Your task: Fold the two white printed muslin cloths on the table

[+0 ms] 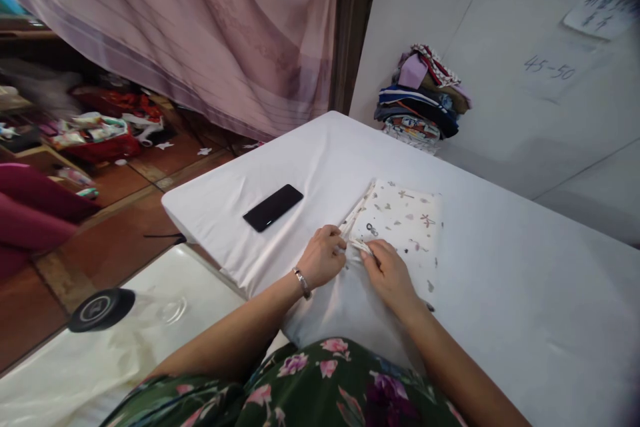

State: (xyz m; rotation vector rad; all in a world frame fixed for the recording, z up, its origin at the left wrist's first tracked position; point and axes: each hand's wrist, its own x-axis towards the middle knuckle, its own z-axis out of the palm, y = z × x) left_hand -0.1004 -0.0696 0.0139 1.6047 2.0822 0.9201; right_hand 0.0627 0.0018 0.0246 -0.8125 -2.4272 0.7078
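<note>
A folded white cloth (405,217) with small printed plants and animals lies on the white-covered table (500,267) in front of me. At its near left edge my left hand (324,257), with a bracelet (302,282) on the wrist, is closed with the fingertips curled on the cloth's edge. My right hand (390,275) pinches a narrow fold of the same edge between thumb and fingers, just right of the left hand. Part of the cloth's near side is hidden under my right hand and forearm. Beyond my left hand, a black phone (273,207) lies flat.
A stack of folded clothes (420,97) stands by the white wall at the table's far edge. To the left, a lower pale surface (200,287) holds a container with a black round lid (101,309). A pink curtain (240,33) hangs beyond the table.
</note>
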